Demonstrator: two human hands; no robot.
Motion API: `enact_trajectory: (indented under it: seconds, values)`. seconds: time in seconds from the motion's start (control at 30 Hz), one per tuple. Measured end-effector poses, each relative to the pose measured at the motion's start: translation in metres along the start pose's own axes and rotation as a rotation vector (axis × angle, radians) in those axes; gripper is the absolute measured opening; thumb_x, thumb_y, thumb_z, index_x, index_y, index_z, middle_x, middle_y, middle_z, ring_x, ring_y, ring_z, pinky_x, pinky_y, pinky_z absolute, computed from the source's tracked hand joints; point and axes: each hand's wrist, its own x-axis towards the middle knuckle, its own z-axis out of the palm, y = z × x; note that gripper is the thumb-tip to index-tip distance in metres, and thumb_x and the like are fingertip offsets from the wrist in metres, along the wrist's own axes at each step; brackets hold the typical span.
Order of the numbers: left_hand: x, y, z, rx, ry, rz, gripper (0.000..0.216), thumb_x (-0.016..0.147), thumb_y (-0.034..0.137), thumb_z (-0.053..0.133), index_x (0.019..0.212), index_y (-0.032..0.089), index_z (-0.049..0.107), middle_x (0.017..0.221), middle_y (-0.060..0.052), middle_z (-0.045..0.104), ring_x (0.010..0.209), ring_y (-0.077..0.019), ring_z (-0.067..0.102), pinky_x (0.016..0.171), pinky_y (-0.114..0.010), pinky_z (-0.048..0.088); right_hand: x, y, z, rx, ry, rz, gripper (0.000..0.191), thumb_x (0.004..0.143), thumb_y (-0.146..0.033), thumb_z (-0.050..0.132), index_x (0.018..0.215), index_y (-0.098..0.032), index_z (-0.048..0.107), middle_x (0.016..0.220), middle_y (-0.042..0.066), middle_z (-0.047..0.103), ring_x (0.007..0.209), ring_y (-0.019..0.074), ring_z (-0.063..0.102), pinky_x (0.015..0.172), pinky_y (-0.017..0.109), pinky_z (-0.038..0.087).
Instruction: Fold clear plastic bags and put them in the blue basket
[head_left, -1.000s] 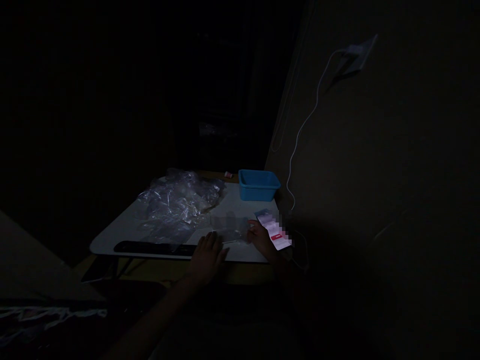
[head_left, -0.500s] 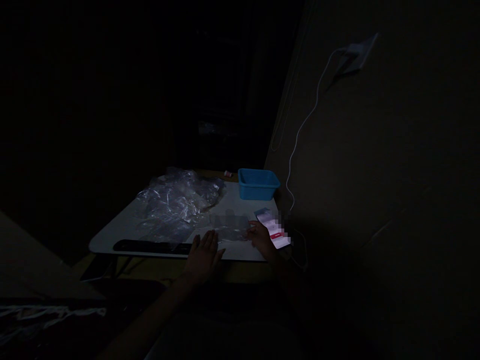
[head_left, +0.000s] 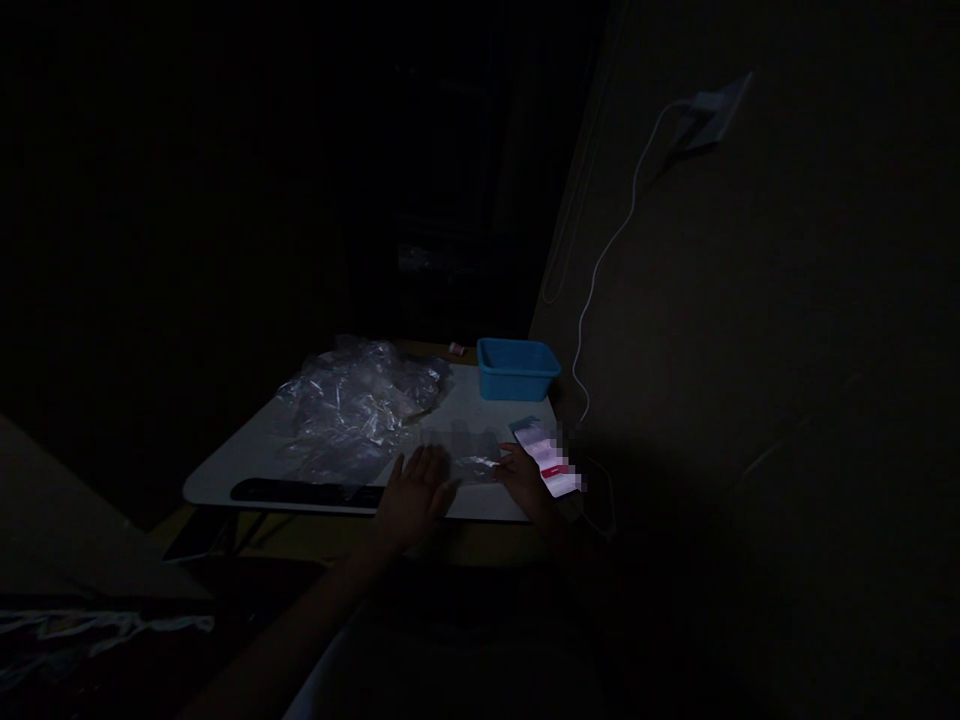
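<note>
A clear plastic bag (head_left: 471,462) lies flat near the front edge of the white table (head_left: 480,503). My left hand (head_left: 411,494) rests palm down over its left end, fingers stretched out. At the bag's right edge is my right hand (head_left: 519,474), its thumb and fingertips pinched on the plastic. To the left spreads a large crumpled heap of clear plastic bags (head_left: 360,400). The room is dark, so fine detail on the bag is hard to make out.
A blue plastic basin (head_left: 517,372) stands at the table's back right. A phone with a lit screen (head_left: 540,455) lies by my right hand. A black strip (head_left: 300,491) runs along the front edge. A white cable (head_left: 595,280) hangs from a wall socket (head_left: 712,112).
My left hand has slid slightly up and right over the bag, covering more of its left end. My right hand keeps its place at the right edge.
</note>
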Motion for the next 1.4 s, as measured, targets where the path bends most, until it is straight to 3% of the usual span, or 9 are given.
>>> enact_trajectory:
  seconds: [0.13,0.27,0.37,0.5,0.63,0.83,1.13,1.4]
  values:
    - [0.024,0.009,0.005,-0.058,-0.042,0.095,0.049,0.088,0.036,0.021,0.127,0.009,0.034,0.132,-0.013,0.036,0.123,-0.023,0.028,0.098,-0.039,0.026,-0.001,0.003,0.001,-0.017,0.044,-0.058,0.035,0.059,-0.016,0.054,0.094,-0.019,0.052,0.07,-0.002,0.054,0.065,0.0149,0.057,0.058,0.028,0.047]
    - [0.034,0.011,0.015,-0.029,-0.106,0.033,0.047,0.086,0.032,0.026,0.125,0.006,0.037,0.13,-0.015,0.038,0.121,-0.0249,0.031,0.097,-0.039,0.027,-0.005,-0.002,-0.002,-0.114,0.087,-0.079,0.033,0.06,-0.016,0.053,0.094,-0.017,0.054,0.08,0.003,0.057,0.071,0.017,0.058,0.063,0.031,0.048]
    - [0.033,0.01,0.019,0.017,-0.103,-0.001,0.047,0.085,0.03,0.028,0.124,0.005,0.036,0.13,-0.016,0.038,0.121,-0.0255,0.031,0.098,-0.039,0.026,-0.008,-0.016,-0.005,-0.258,0.115,-0.158,0.032,0.064,-0.015,0.048,0.096,-0.017,0.055,0.094,0.008,0.056,0.087,0.02,0.055,0.078,0.036,0.044]
    - [0.031,0.01,0.02,0.056,-0.104,-0.003,0.047,0.085,0.03,0.026,0.125,0.005,0.036,0.131,-0.016,0.037,0.121,-0.0256,0.03,0.098,-0.041,0.024,-0.007,-0.037,0.0,-0.638,-0.058,-0.397,0.04,0.074,-0.012,0.036,0.112,-0.015,0.049,0.112,0.009,0.053,0.105,0.0177,0.046,0.091,0.032,0.035]
    - [0.03,0.009,0.022,0.055,-0.138,-0.024,0.05,0.085,0.033,0.024,0.125,0.005,0.035,0.132,-0.016,0.035,0.122,-0.0259,0.028,0.098,-0.043,0.022,-0.001,-0.038,0.013,-0.892,-0.239,-0.499,0.042,0.082,-0.019,0.031,0.122,-0.009,0.04,0.127,0.011,0.041,0.119,0.018,0.033,0.099,0.034,0.025]
    - [0.025,0.003,0.019,0.071,-0.18,-0.05,0.058,0.085,0.041,0.022,0.126,0.002,0.033,0.133,-0.02,0.029,0.124,-0.0289,0.024,0.097,-0.047,0.02,-0.002,-0.021,0.017,-1.112,-0.29,-0.476,0.05,0.087,-0.039,0.024,0.129,-0.012,0.031,0.135,0.011,0.03,0.126,0.0202,0.02,0.1,0.042,0.016]
    - [0.024,-0.001,0.021,0.074,-0.178,-0.064,0.06,0.084,0.044,0.021,0.127,0.004,0.032,0.134,-0.02,0.027,0.125,-0.0292,0.022,0.096,-0.049,0.019,-0.008,-0.024,0.008,-1.143,-0.26,-0.416,0.066,0.083,-0.054,0.022,0.13,-0.008,0.028,0.135,0.016,0.026,0.126,0.024,0.018,0.099,0.044,0.014]
    - [0.046,0.0,0.01,0.041,-0.163,-0.034,0.047,0.081,0.025,0.035,0.122,0.002,0.038,0.129,-0.02,0.038,0.121,-0.0286,0.03,0.096,-0.043,0.026,-0.008,-0.025,0.009,-1.129,-0.278,-0.354,0.066,0.083,-0.053,0.021,0.13,-0.006,0.028,0.136,0.016,0.024,0.126,0.0236,0.016,0.1,0.045,0.011]
